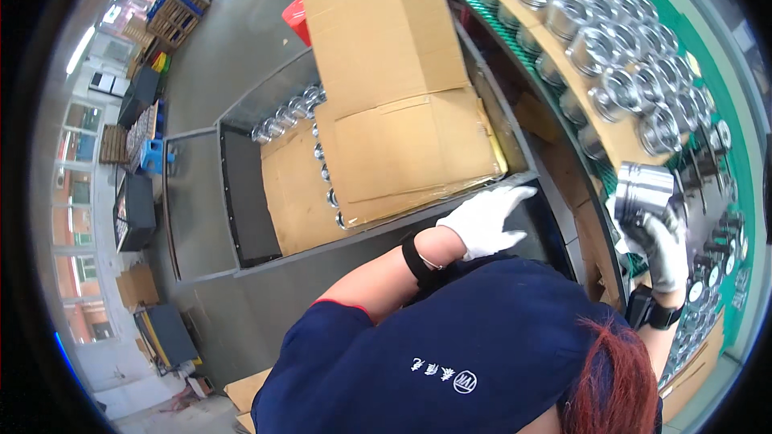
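Observation:
My right hand (666, 253), in a white glove with darkened fingers, grips a shiny metal piston (643, 186) by its lower end, at the edge of the green-topped bench. My left hand (489, 219), also in a white glove, has its fingers spread and holds nothing. It hovers by the near corner of a large grey metal bin (378, 233). Cardboard sheets (402, 153) cover much of that bin. Beside and partly beneath them stand rows of pistons (283, 116) on a lower cardboard layer.
Many pistons (595, 48) stand on the bench at the right, some raised on a cardboard strip (555, 56). More metal parts (712, 265) lie beyond my right hand. A red container (297, 21) shows behind the bin. Wooden pallets (173, 20) stand farther off.

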`<action>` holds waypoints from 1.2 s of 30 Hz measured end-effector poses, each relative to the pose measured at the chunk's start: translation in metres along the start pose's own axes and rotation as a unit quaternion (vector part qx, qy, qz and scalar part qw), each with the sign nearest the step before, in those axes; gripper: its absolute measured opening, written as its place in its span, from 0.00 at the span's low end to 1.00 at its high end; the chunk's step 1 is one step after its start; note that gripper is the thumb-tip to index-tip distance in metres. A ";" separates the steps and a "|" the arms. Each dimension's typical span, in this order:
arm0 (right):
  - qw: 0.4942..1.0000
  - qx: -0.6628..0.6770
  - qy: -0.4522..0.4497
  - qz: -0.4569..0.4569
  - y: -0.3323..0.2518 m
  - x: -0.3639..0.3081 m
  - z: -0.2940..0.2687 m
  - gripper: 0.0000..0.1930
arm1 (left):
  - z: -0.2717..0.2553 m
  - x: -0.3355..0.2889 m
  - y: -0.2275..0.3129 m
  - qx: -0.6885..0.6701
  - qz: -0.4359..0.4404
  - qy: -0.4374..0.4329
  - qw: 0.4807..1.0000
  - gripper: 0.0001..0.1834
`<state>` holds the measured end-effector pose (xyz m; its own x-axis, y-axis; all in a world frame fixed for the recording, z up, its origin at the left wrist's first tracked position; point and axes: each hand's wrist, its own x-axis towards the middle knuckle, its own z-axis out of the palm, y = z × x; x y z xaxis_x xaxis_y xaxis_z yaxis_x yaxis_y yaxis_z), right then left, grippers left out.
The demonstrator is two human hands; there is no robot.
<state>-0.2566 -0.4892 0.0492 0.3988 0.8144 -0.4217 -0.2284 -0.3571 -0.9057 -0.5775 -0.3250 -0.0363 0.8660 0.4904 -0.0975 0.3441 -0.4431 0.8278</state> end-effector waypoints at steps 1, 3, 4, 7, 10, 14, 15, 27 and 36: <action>0.999 0.033 -0.029 0.001 -0.005 -0.021 -0.003 0.22 | 0.006 0.019 0.029 -0.028 0.034 0.004 0.999 0.46; 0.995 0.066 -0.066 -0.027 -0.004 -0.057 -0.012 0.27 | 0.031 0.054 0.076 -0.088 0.094 0.001 0.992 0.58; 0.997 0.012 -0.073 -0.002 0.005 -0.069 -0.039 0.30 | 0.049 0.071 0.096 -0.128 0.123 -0.014 0.984 0.65; 0.986 0.097 -0.135 0.001 0.018 -0.091 -0.079 0.29 | 0.119 0.113 0.155 -0.341 0.201 -0.046 0.917 0.71; 0.975 0.107 -0.195 -0.020 0.019 -0.106 -0.124 0.33 | 0.145 0.137 0.196 -0.208 0.291 -0.023 0.933 0.62; 0.972 0.180 -0.122 -0.089 0.043 -0.123 -0.175 0.35 | 0.180 0.174 0.226 -0.286 0.189 -0.092 0.935 0.59; 0.975 0.201 -0.072 -0.065 0.054 -0.127 -0.191 0.32 | 0.185 0.185 0.232 -0.240 0.169 -0.101 0.951 0.58; 0.964 0.183 0.182 -0.058 0.089 -0.118 -0.225 0.21 | 0.226 0.288 0.280 0.305 0.295 -0.158 0.892 0.50; 0.985 0.026 0.167 0.033 0.105 -0.080 -0.194 0.43 | 0.227 0.310 0.222 0.173 0.414 -0.135 0.884 0.49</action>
<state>-0.1403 -0.6803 -0.0204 0.6495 0.5914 -0.4779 -0.3051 -0.3731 -0.8762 -0.1502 -0.4418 -0.0085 0.9122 -0.2843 0.2952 -0.3969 -0.7924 0.4633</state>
